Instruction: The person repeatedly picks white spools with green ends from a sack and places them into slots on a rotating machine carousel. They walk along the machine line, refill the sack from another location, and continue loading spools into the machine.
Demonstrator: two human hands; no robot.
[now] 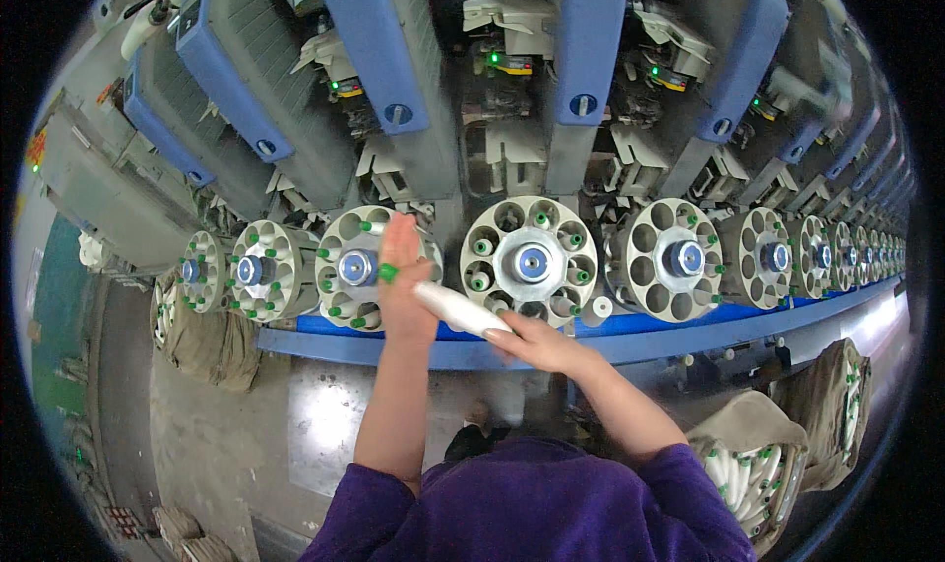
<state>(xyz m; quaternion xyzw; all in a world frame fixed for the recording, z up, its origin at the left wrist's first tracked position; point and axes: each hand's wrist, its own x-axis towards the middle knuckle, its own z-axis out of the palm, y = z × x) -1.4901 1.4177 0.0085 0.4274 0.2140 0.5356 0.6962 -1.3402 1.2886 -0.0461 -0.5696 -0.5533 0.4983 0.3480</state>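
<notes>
A full white yarn bobbin (461,312) slants between my two hands in front of the machine. My right hand (536,343) is closed round its lower right end. The bobbin's upper end passes across my left hand (402,277), with a green tip poking out on the far left side. My left fingers point upward, slightly blurred, while the thumb lies over the bobbin. Behind my left hand is a round magazine (345,249) with green-tipped bobbins in its pockets. To the right stands another magazine (512,239), holding several bobbins around a blue-centred hub.
More magazines (679,229) line up left and right below blue machine columns (591,60). A blue rail (325,343) runs along the front. At lower right a cloth bag (743,419) holds white bobbins; another bag (212,350) sits at left. A small white tube (601,307) stands beside the magazines.
</notes>
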